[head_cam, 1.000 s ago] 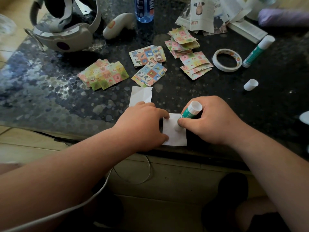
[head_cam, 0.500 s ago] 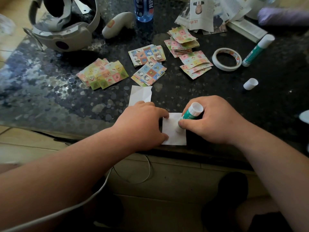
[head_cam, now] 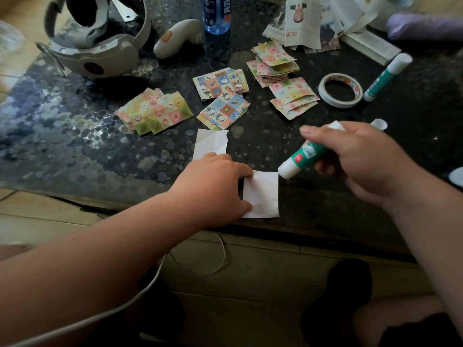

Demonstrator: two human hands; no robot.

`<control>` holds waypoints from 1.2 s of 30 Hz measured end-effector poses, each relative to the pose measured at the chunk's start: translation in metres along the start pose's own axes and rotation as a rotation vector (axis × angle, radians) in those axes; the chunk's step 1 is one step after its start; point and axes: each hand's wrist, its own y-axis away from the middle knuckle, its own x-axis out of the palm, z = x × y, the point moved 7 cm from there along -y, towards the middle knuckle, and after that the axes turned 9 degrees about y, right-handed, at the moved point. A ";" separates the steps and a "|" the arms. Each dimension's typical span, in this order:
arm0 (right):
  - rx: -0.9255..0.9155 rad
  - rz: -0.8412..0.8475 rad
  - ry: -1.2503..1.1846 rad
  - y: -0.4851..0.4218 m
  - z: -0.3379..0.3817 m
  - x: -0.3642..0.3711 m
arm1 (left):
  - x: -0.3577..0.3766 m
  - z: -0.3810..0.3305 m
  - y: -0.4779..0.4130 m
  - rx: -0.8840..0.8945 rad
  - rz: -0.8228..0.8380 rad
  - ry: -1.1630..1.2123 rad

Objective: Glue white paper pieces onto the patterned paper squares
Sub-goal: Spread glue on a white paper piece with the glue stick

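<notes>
A white paper square (head_cam: 263,195) lies at the near edge of the dark table (head_cam: 75,146). My left hand (head_cam: 213,189) holds its left edge down with thumb and fingers. My right hand (head_cam: 355,159) grips a green glue stick (head_cam: 303,157), lifted off the paper with its white tip pointing down-left just past the paper's top right corner. A second white piece (head_cam: 211,144) lies behind my left hand. Patterned squares sit in several piles: yellow-green (head_cam: 155,111), blue-orange (head_cam: 223,101), and pink-green (head_cam: 283,76).
A tape roll (head_cam: 340,90), a second glue stick (head_cam: 387,76) and a white cap (head_cam: 379,123) lie at the right. A headset (head_cam: 95,46), a controller (head_cam: 175,37), a bottle (head_cam: 216,13) and cut magazine pages (head_cam: 313,23) fill the back. A cable (head_cam: 198,261) hangs below the table edge.
My right hand has lifted the glue stick off the white paper and drawn it up and to the right. My left hand has stayed on the paper's left edge.
</notes>
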 end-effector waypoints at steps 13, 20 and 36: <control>0.122 0.294 -0.403 0.008 0.005 0.015 | -0.002 0.001 -0.002 -0.021 0.055 0.039; 0.071 0.222 -0.395 0.002 0.014 0.008 | -0.003 0.001 -0.002 -0.014 0.050 0.056; -0.208 -0.212 0.538 -0.011 0.001 -0.009 | -0.034 0.005 -0.005 -0.068 -0.225 0.320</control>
